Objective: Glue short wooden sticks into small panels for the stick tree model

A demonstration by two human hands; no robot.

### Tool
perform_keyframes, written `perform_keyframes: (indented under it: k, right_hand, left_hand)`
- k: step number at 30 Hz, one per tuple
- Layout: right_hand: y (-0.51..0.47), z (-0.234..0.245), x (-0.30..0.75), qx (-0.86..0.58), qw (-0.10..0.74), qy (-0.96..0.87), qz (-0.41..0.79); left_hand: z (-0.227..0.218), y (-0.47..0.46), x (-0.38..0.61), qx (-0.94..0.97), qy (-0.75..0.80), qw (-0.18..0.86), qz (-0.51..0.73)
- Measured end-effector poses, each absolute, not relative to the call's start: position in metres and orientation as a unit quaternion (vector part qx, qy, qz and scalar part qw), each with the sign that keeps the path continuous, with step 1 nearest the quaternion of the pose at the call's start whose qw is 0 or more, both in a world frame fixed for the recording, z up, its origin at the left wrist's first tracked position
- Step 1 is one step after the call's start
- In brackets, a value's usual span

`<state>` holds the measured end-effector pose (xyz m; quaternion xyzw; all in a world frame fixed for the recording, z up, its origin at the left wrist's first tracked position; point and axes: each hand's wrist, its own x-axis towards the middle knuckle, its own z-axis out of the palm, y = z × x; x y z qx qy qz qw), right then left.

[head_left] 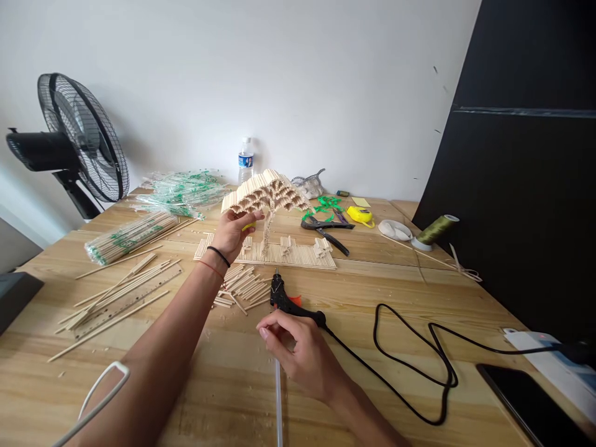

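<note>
A model hut of wooden sticks stands mid-table: a stepped roof [272, 189] on a thin post over a flat stick base [298, 256]. My left hand [233, 231] is stretched forward, its fingers closed on the roof's left edge, with something small and yellow under the thumb. My right hand [300, 351] rests on the table near me, fingers curled over the rear of a black glue gun [285, 297] and a clear glue stick [278, 397]. The gun's black cord [410, 366] loops to the right.
Cut stick pieces [242, 287] lie before the base. Long sticks and a ruler [121, 301] lie left, bagged sticks [133, 234] behind. A fan [79, 139], water bottle [245, 160], pliers [326, 228], yellow tape measure [360, 215], green thread spool [435, 230] and phone [531, 403] surround them.
</note>
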<state>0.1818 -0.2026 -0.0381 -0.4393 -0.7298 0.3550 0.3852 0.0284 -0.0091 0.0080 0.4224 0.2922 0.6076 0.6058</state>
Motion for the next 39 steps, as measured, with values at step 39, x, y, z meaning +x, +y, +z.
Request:
perform_keyframes:
  k: [39]
  right_hand:
    - [-0.2024,-0.0372,0.1831,-0.441,0.374,-0.724,0.375]
  left_hand:
    - [0.0166,-0.0131,0.0215,0.484,0.335,0.579,0.564]
